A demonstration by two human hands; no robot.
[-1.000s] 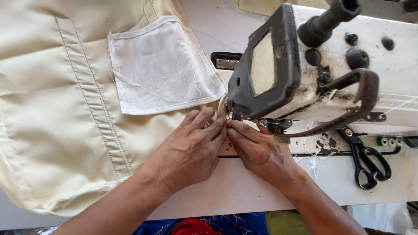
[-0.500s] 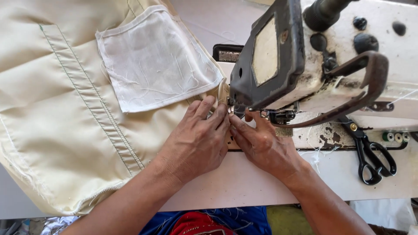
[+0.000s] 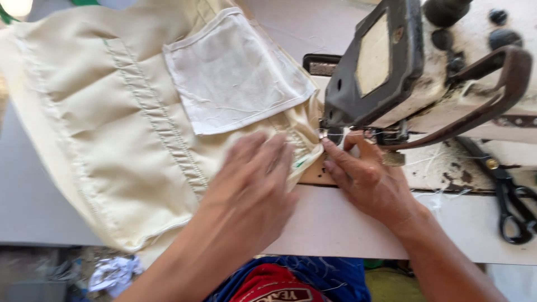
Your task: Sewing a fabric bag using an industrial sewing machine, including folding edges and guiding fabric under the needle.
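Observation:
A cream garment [image 3: 112, 128] with a white pocket lining [image 3: 235, 72] lies spread over the left of the sewing table. My left hand [image 3: 251, 184] rests flat on the cloth, fingers pressing its edge near the needle. My right hand [image 3: 366, 179] pinches the garment's edge just under the presser foot [image 3: 335, 134] of the old black and white sewing machine [image 3: 425, 61]. A small green mark shows at the cloth edge between my hands.
Black scissors [image 3: 512, 196] lie on the machine bed at the right. The pale table [image 3: 335, 223] runs along the front edge. Crumpled scraps [image 3: 112, 274] lie on the floor at the lower left.
My left hand has slid left and back over the cloth, blurring as it moves. The garment has shifted to the right under it. My right hand stays at the presser foot.

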